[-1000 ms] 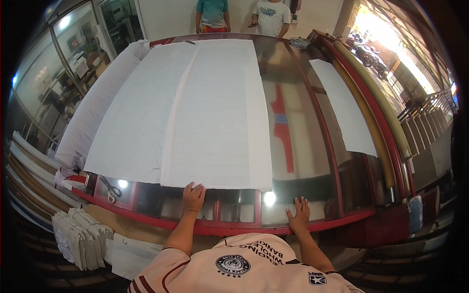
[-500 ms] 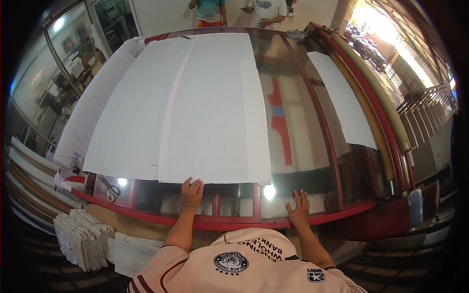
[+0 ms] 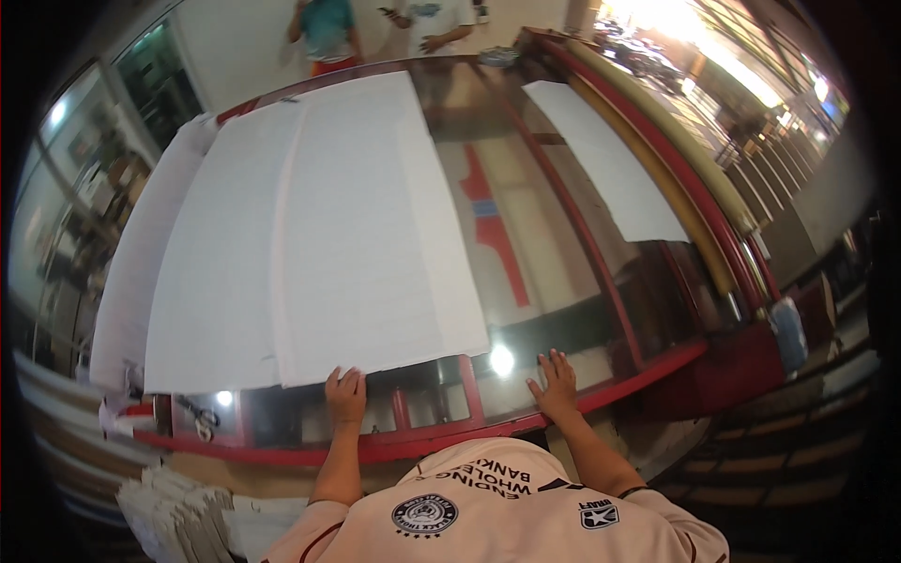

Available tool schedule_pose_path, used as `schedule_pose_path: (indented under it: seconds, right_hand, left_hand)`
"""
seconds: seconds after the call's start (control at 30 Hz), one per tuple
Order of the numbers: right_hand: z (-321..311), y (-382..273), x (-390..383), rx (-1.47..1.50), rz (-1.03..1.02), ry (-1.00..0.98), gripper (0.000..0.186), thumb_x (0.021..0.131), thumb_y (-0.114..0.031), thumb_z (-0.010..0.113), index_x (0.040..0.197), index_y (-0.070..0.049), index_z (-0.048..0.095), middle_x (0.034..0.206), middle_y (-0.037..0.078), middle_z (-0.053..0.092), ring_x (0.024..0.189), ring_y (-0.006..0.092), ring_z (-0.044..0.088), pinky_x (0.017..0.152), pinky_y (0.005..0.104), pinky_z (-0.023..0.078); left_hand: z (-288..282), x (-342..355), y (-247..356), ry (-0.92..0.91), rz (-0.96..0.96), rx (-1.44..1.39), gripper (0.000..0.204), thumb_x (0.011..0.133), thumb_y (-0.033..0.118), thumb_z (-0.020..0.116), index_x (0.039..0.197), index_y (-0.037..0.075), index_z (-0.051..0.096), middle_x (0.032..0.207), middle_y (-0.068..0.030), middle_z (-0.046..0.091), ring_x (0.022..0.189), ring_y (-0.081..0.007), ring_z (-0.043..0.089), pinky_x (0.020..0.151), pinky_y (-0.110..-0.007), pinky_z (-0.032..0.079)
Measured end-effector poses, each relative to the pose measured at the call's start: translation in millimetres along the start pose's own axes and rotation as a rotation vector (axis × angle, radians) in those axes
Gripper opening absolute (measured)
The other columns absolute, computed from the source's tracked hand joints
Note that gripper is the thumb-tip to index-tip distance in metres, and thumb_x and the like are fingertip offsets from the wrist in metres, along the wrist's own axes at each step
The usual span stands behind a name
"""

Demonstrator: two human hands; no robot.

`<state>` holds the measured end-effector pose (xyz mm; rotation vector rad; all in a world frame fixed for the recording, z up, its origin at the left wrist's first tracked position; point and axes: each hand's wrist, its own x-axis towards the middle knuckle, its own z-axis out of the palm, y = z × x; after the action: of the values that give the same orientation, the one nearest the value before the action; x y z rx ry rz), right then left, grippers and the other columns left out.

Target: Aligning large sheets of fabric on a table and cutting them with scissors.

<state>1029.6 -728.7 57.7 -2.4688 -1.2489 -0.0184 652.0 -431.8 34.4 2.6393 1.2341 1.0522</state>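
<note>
A wide white sheet (image 3: pixel 366 216) lies spread over the left and middle of a glass-topped table with a red frame (image 3: pixel 394 448). Fingertips of my left hand (image 3: pixel 346 396) rest flat at its near edge, stretched out. My right hand (image 3: pixel 557 387) lies on the bare glass to the right of the sheet, fingers apart and holding nothing. A second white layer (image 3: pixel 221 253) covers the left part, and a lengthwise strip runs between the two. Scissors (image 3: pixel 201 419) lie at the near left corner of the table.
A thick white fabric roll (image 3: pixel 150 253) runs along the left side. To the right lie a narrow white piece (image 3: pixel 615 174) and long rolls (image 3: pixel 657 150). A red shape (image 3: pixel 497 244) shows at the glass. Two people (image 3: pixel 324 38) stand beyond the far edge. Folded white bundles (image 3: pixel 174 511) sit below.
The whole view has turned and shifted, so the table sits tilted and further left. Both my hands stay at about the same spots on the table, and the sheet looks unmoved.
</note>
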Motion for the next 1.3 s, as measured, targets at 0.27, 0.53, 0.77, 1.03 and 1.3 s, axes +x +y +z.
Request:
schedule_pose_path:
  seconds: [0.27,0.53,0.77,1.03,1.3]
  right_hand:
    - [-7.6,-1.2,0.0,-0.009,-0.025,-0.016,0.064,0.091,-0.051,0.062,0.143,-0.015,0.051,0.154,0.017,0.039,0.145,0.0359,0.032,0.118,0.0506,0.024]
    - [-11.5,-3.5,-0.2,0.000,-0.013,-0.035,0.063,0.091,-0.050,0.062,0.143,-0.015,0.052,0.154,0.017,0.040,0.144,0.0357,0.034,0.117,0.0503,0.026]
    - [-14.4,-5.1,0.0,-0.004,-0.012,-0.041,0.063,0.092,-0.050,0.061,0.143,-0.015,0.051,0.154,0.018,0.040,0.144,0.0362,0.034,0.118,0.0499,0.026]
    - [-13.4,-4.1,0.1,-0.010,0.012,-0.080,0.065,0.091,-0.049,0.063,0.144,-0.013,0.050,0.156,0.017,0.037,0.146,0.0350,0.031,0.118,0.0489,0.025]
    - [-13.6,-4.3,-0.1,-0.008,0.005,-0.072,0.065,0.092,-0.050,0.061,0.145,-0.015,0.049,0.155,0.017,0.039,0.146,0.0346,0.031,0.118,0.0497,0.025]
  left_hand:
    - [2.4,-2.5,0.1,-0.039,-0.098,-0.007,0.015,0.089,0.016,0.070,0.096,0.005,0.076,0.108,-0.0068,0.074,0.117,-0.0355,0.058,0.103,-0.048,0.045]
    - [2.9,-1.2,0.5,-0.016,-0.071,-0.012,0.013,0.089,0.015,0.070,0.094,0.005,0.076,0.106,-0.0067,0.075,0.117,-0.0355,0.058,0.102,-0.047,0.046]
    - [3.7,-0.9,-0.1,0.003,-0.042,0.002,0.012,0.088,0.015,0.071,0.093,0.005,0.076,0.105,-0.0062,0.075,0.116,-0.0359,0.059,0.100,-0.048,0.046]
    - [4.6,-1.4,-1.9,-0.008,-0.036,0.005,0.014,0.088,0.014,0.071,0.096,0.004,0.076,0.106,-0.0065,0.075,0.115,-0.0362,0.059,0.099,-0.048,0.047]
    - [5.3,-2.2,-3.1,-0.005,-0.046,0.000,0.013,0.088,0.015,0.072,0.096,0.005,0.076,0.107,-0.0070,0.074,0.116,-0.0364,0.060,0.098,-0.047,0.048]
